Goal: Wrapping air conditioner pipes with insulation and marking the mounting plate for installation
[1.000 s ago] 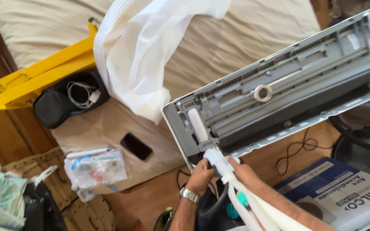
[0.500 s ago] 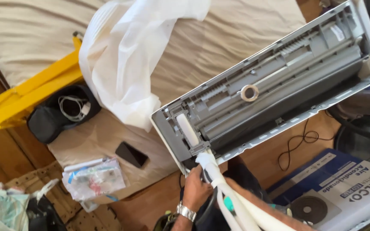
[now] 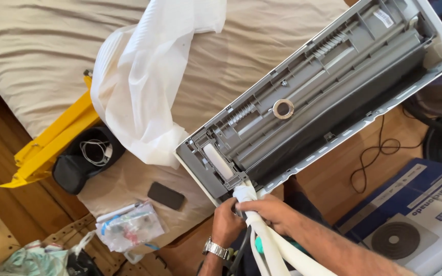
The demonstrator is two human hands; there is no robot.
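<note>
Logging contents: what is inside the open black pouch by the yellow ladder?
The pouch holds a coiled white cable with a plug; anything beneath it is hidden.

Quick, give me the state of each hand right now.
Left hand: closed around the white pipe bundle where it leaves the grey unit.
Right hand: closed on the same bundle, just beside the left.

Your hands close around a bundle of white insulated pipes [image 3: 262, 235] where it leaves the corner of a long air-conditioner indoor unit [image 3: 328, 97]. The unit lies on its face across the bed, grey ribbed back up, one end overhanging the mattress edge.
</note>
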